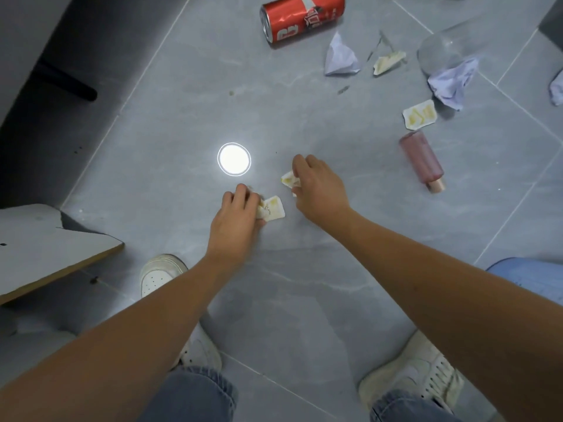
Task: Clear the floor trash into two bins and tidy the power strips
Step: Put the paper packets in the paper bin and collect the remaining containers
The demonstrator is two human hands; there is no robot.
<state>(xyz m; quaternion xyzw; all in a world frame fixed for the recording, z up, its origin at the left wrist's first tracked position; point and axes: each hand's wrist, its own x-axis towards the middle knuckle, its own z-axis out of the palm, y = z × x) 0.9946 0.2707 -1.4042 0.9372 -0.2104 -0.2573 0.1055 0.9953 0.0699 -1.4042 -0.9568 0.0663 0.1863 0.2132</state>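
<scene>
Trash lies scattered on the grey tiled floor. My left hand (236, 217) is closed on a white-and-yellow wrapper scrap (272, 208) near the middle. Just right of it, my right hand (316, 185) pinches a second yellow-white scrap (288, 179). Farther away lie a red soda can (301, 18) on its side, a pink bottle (422, 159), a third wrapper (419, 114), a torn wrapper (388, 61) and crumpled white papers (339, 56) (454, 82). No bin or power strip is in view.
A clear plastic cup (441, 51) lies on its side at the upper right. A grey board (45, 248) juts in from the left, beneath a dark furniture base (61, 77). My white shoes (158, 274) (411, 379) stand near the bottom. A ceiling light reflection (234, 159) glares on the tiles.
</scene>
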